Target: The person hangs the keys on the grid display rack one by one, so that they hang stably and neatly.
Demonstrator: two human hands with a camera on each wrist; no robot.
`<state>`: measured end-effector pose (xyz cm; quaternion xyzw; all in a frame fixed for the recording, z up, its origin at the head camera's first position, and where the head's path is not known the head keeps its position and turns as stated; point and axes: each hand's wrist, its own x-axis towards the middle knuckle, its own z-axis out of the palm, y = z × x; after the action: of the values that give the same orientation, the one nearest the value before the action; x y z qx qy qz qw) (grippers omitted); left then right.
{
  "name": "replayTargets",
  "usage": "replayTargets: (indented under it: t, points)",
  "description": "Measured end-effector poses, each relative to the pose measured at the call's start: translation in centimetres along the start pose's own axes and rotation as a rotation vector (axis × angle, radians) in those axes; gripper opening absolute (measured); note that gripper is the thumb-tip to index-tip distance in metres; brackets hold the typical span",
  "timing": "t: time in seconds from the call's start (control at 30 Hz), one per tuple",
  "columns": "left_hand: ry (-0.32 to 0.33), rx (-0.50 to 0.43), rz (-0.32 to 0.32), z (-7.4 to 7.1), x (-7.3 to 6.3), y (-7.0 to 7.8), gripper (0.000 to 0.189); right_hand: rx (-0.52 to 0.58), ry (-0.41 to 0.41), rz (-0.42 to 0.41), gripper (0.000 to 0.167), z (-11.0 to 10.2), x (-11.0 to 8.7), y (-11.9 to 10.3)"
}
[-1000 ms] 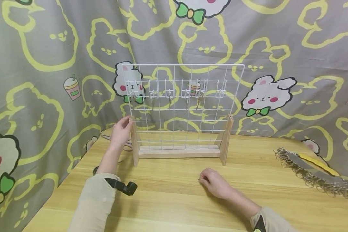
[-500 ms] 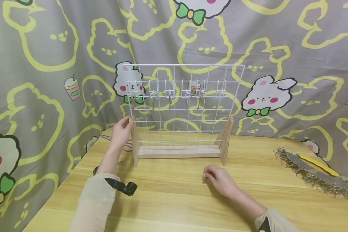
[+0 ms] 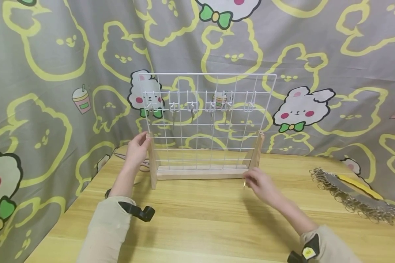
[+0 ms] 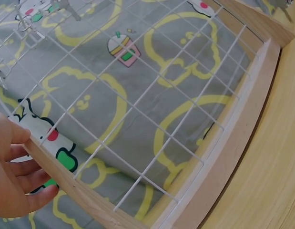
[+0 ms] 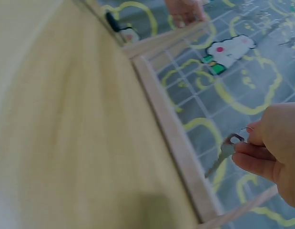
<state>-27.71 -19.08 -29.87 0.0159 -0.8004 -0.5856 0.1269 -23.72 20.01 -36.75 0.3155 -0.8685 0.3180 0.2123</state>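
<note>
A white wire grid rack [image 3: 197, 137] stands upright in a wooden base on the table. At its left side, my left hand [image 3: 138, 149] grips the top of the wooden side post [image 4: 71, 183], thumb in front and fingers behind. My right hand [image 3: 261, 186] is low, in front of the rack's right post [image 3: 257, 151]. Between its thumb and fingers it pinches a small ring with a key [image 5: 226, 151] hanging from it. White hooks [image 3: 211, 106] line the upper part of the grid; keys [image 3: 193, 115] hang from several of them, and the rightmost hook [image 3: 249, 106] holds none.
On the right of the table [image 3: 197, 226] lies a large grey ring with a yellow strip [image 3: 360, 186], fringed with many small metal rings. Scissors [image 3: 145, 165] lie behind my left forearm. A patterned grey curtain [image 3: 299, 65] hangs behind.
My right hand has lifted from the table and moved forward and right towards the rack, and the key it pinches now shows. My left hand stays on the post.
</note>
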Motion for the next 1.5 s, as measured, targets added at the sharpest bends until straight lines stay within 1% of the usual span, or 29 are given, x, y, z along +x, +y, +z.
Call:
replayTargets:
  t: [0.17,0.23,0.4,0.47,0.6,0.73,0.93,1.13,1.23,1.37,1.5]
  points:
    - [-0.005,0.004,-0.006,0.0,0.0,0.0,0.051,-0.008,0.027,0.036,0.009,-2.2,1.6,-0.2]
    - [-0.006,0.003,-0.006,0.0,0.0,0.0,0.051,-0.032,0.054,0.029,0.009,-3.1,2.2,-0.4]
    - [-0.004,0.006,-0.004,0.0,0.0,0.0,0.05,-0.141,0.168,-0.034,0.011,-5.3,4.0,-0.7]
    - [-0.005,0.009,-0.003,0.0,0.0,0.0,0.05,-0.159,0.195,-0.043,0.01,-6.1,4.7,-0.9]
    - [-0.007,0.012,-0.001,-0.1,0.0,0.1,0.051,-0.156,0.207,-0.014,0.007,-7.6,6.1,-1.6]
    - [-0.01,0.011,0.003,0.0,0.0,0.1,0.05,-0.131,0.21,0.031,0.002,-8.8,7.4,-2.5]
    - [-0.004,0.018,0.0,0.0,-0.1,0.0,0.05,-0.083,0.237,0.056,0.005,-9.9,9.1,-3.5]
    - [0.0,0.01,0.012,0.0,-0.1,0.1,0.05,-0.045,0.288,0.054,0.01,-10.3,10.5,-4.1]
    - [-0.001,0.006,0.007,0.0,-0.1,0.1,0.049,-0.028,0.316,0.067,0.011,-10.5,11.1,-4.5]
    - [-0.002,0.007,0.004,0.0,-0.1,0.1,0.05,0.005,0.352,0.104,0.012,-10.6,11.9,-4.8]
    - [0.0,0.018,0.005,0.0,0.0,0.0,0.05,0.024,0.374,0.166,0.014,-10.6,12.6,-4.9]
